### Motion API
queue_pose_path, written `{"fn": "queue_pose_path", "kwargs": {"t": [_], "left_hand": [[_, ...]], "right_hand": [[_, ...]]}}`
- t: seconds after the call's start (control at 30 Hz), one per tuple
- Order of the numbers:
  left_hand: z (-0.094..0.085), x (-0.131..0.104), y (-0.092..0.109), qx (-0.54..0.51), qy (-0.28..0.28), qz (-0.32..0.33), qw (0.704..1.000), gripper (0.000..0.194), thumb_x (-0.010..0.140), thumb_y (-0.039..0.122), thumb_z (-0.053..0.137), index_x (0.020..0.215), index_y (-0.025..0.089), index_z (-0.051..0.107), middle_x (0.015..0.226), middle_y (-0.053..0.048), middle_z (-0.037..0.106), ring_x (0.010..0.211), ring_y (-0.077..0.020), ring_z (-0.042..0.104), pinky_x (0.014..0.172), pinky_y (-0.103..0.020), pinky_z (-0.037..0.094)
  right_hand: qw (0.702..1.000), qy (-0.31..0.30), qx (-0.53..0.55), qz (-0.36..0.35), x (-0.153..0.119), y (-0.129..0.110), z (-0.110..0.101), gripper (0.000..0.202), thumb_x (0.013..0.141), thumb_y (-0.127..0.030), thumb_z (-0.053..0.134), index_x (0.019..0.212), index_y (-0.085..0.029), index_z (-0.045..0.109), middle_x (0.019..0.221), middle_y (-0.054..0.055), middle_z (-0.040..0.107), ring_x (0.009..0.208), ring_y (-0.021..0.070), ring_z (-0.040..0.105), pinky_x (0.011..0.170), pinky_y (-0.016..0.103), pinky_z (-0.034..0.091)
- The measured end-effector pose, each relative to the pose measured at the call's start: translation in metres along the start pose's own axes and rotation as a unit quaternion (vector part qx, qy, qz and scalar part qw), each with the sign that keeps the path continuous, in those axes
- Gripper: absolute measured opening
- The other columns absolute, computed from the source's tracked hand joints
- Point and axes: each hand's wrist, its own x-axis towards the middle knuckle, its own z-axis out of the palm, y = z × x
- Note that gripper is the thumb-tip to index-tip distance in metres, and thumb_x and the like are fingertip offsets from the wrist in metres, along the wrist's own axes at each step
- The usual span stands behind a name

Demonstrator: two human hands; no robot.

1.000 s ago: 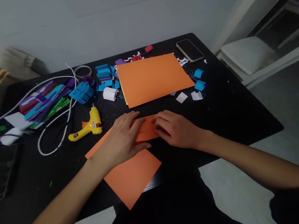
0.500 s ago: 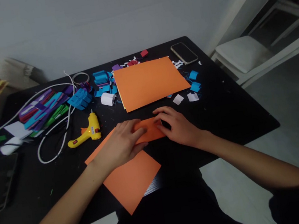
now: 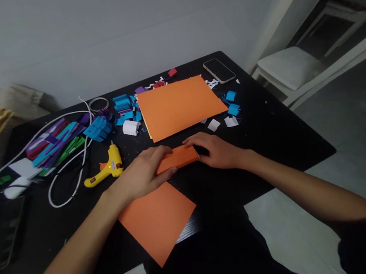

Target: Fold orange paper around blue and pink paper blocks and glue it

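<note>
A narrow folded orange paper piece (image 3: 179, 157) lies between my hands, above the black table. My left hand (image 3: 145, 170) grips its left end, thumb along the near edge and fingers over the far edge. My right hand (image 3: 214, 150) pinches its right end between thumb and fingers. Under my left hand and wrist a flat orange sheet (image 3: 160, 219) reaches toward the table's front edge. Beyond my hands lies a larger orange sheet (image 3: 180, 106) with a pale yellow edge showing beneath it.
A yellow glue gun (image 3: 108, 166) lies left of my left hand, near a looped white cable (image 3: 51, 187). Bundled coloured strips (image 3: 54, 141) and blue folded pieces (image 3: 99, 128) sit at the back left. A phone (image 3: 219, 70) lies at the back right of the table (image 3: 272, 142).
The folded orange piece is now narrower and tilted, with its long side edge showing. My fingers have closed round its two ends. The view has shifted slightly.
</note>
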Motion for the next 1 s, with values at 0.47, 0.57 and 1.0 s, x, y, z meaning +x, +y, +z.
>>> {"fn": "queue_pose_path", "kwargs": {"t": [0.47,0.57,1.0], "left_hand": [[0.045,-0.020,0.038,-0.542,0.125,-0.280,0.783,0.034,0.088,0.051,0.072,0.097,0.020,0.063,0.091,-0.004,0.071,0.088,-0.0231,0.070,0.078,-0.034,0.056],[0.051,-0.028,0.032,-0.472,0.163,-0.293,0.815,0.035,0.086,0.049,0.075,0.093,0.022,0.055,0.085,0.000,0.066,0.070,-0.0153,0.063,0.061,-0.027,0.050],[0.032,-0.015,0.036,-0.537,0.116,-0.268,0.792,0.036,0.082,0.035,0.076,0.095,0.024,0.045,0.062,0.010,0.055,0.041,-0.0121,0.061,0.040,-0.025,0.053]], "right_hand": [[0.969,-0.164,0.171,0.075,0.074,0.002,-0.031,0.030,0.089,-0.035,0.078,0.112,-0.018,0.070,0.101,0.007,0.078,0.092,0.0215,0.072,0.080,0.032,0.055],[0.978,-0.178,0.073,0.080,0.079,0.004,-0.024,0.022,0.088,-0.028,0.078,0.108,-0.018,0.073,0.100,0.007,0.078,0.094,0.0229,0.072,0.080,0.033,0.053],[0.987,0.050,0.057,0.142,0.037,-0.049,0.022,0.020,0.096,-0.038,0.067,0.089,-0.022,0.058,0.086,0.004,0.067,0.079,0.0216,0.065,0.075,0.039,0.052]]}}
